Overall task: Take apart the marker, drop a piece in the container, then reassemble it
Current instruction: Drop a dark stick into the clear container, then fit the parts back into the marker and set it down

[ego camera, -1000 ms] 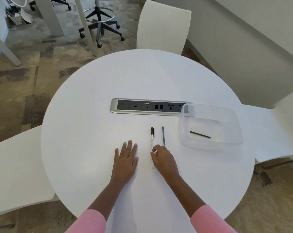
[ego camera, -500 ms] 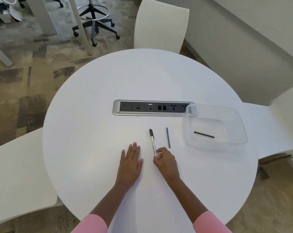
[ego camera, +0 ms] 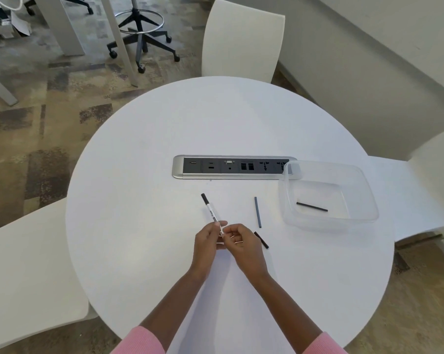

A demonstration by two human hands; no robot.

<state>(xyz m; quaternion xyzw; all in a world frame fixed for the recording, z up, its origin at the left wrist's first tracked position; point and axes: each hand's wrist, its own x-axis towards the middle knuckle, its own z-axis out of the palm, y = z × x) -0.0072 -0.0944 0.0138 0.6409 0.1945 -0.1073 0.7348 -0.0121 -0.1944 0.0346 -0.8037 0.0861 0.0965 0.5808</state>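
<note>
Grey rod (ego camera: 258, 212) between marker (ego camera: 210, 212) and container (ego camera: 372, 200).

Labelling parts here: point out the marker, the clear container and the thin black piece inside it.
marker (ego camera: 211, 213), head view, white barrel.
clear container (ego camera: 330, 223), head view, near wall.
thin black piece (ego camera: 312, 207), head view, its middle.
</note>
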